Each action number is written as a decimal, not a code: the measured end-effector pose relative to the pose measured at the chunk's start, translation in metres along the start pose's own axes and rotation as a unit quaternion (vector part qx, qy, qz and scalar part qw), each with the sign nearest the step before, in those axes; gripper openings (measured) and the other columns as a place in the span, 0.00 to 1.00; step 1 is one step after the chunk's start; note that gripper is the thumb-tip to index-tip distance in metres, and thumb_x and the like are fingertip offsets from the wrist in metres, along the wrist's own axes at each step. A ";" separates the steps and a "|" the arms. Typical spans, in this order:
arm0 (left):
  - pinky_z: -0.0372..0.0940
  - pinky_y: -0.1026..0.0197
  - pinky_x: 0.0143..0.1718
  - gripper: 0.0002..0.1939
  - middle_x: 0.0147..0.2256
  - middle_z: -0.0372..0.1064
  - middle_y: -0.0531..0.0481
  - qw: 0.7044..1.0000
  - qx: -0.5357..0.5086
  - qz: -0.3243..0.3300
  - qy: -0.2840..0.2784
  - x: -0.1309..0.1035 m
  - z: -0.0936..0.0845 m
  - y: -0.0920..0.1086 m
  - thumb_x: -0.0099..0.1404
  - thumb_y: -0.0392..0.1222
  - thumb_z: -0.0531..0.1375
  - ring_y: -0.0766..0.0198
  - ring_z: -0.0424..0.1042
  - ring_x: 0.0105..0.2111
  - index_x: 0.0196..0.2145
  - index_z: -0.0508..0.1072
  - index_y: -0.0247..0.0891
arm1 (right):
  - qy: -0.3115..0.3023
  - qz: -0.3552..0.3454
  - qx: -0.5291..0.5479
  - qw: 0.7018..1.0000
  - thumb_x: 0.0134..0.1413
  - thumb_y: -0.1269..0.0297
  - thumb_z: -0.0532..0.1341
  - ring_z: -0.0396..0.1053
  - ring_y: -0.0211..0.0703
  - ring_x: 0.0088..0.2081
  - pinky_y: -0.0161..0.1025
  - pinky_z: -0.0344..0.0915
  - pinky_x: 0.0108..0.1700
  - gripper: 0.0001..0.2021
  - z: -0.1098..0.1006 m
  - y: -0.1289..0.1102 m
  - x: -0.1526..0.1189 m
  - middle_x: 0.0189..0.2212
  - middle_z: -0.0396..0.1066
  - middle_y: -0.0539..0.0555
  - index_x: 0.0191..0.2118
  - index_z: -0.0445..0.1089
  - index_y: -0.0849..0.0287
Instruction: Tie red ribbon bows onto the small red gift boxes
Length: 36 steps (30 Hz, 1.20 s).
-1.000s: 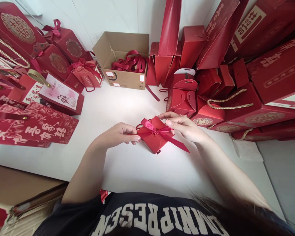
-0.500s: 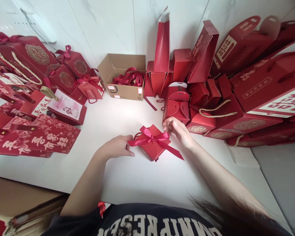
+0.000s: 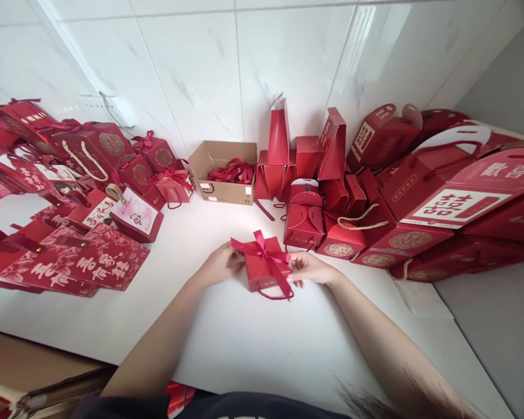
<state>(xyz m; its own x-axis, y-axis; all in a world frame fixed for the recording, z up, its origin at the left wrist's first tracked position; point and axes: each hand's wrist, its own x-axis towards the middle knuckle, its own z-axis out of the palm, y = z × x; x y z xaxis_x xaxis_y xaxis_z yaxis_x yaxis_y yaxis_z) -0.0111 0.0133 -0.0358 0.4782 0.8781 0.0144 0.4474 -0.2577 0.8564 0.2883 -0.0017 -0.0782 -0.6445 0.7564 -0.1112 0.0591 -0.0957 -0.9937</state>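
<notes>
A small red gift box tied with a pinkish-red ribbon bow is between my hands over the white table. A thin cord handle loops out at its near side. My left hand is closed at the box's left side, fingers partly hidden behind the box and ribbon tail, thumb toward me. With fingers curled, my right hand grips the right side, close to the bow's right loop. One ribbon tail hangs down over the box's front.
An open cardboard box with coiled red ribbon stands at the back. Red gift boxes are stacked along the right. Printed red bags and ribboned boxes crowd the left. A tiled wall rises behind the table.
Both hands have closed in on the gift box, the right one coming down to its side. The box has turned, its cord now toward me. My view has tilted up.
</notes>
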 end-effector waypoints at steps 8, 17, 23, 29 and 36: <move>0.60 0.43 0.61 0.45 0.59 0.65 0.39 0.998 0.003 0.031 -0.060 -0.002 0.003 -0.002 0.50 0.50 0.71 0.44 0.63 0.60 0.63 0.61 0.39 | 0.164 -0.089 -0.085 0.979 0.59 0.52 0.61 0.62 0.34 0.21 0.33 0.59 0.23 0.15 0.032 0.017 0.025 0.22 0.63 0.46 0.30 0.60 0.57; 0.65 0.45 0.56 0.47 0.62 0.59 0.38 0.994 -0.062 0.056 -0.070 0.004 -0.007 -0.013 0.49 0.44 0.72 0.44 0.63 0.61 0.64 0.57 0.41 | 0.177 -0.150 -0.160 0.959 0.57 0.62 0.61 0.66 0.38 0.28 0.36 0.63 0.32 0.06 0.035 0.016 0.024 0.31 0.72 0.50 0.38 0.66 0.56; 0.69 0.48 0.50 0.46 0.55 0.66 0.37 0.993 0.035 0.104 0.053 0.010 -0.005 -0.016 0.46 0.46 0.73 0.47 0.70 0.52 0.60 0.59 0.40 | 0.261 -0.192 -0.138 0.936 0.61 0.58 0.59 0.69 0.38 0.31 0.36 0.66 0.28 0.20 0.038 0.007 0.019 0.45 0.70 0.57 0.55 0.56 0.54; 0.66 0.52 0.50 0.43 0.60 0.62 0.44 0.969 0.165 0.081 0.166 0.003 -0.013 -0.008 0.52 0.43 0.67 0.54 0.71 0.47 0.63 0.55 0.46 | 0.386 -0.303 -0.278 0.826 0.62 0.63 0.59 0.71 0.40 0.36 0.38 0.72 0.29 0.29 0.050 -0.001 0.010 0.59 0.59 0.59 0.66 0.50 0.44; 0.66 0.56 0.49 0.42 0.65 0.56 0.45 0.957 0.222 0.100 0.160 -0.001 -0.016 -0.002 0.55 0.41 0.65 0.56 0.70 0.50 0.64 0.52 0.46 | 0.306 -0.339 -0.355 0.816 0.64 0.68 0.56 0.68 0.52 0.53 0.53 0.67 0.55 0.15 0.052 -0.001 0.008 0.51 0.70 0.59 0.53 0.70 0.51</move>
<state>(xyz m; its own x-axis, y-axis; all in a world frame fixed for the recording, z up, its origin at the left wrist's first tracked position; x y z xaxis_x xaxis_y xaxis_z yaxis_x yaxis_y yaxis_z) -0.0242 0.0191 -0.0294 0.3639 0.8533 0.3734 0.6823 -0.5171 0.5168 0.2435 -0.0288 -0.0770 -0.2233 0.6817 0.6967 0.4135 0.7135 -0.5657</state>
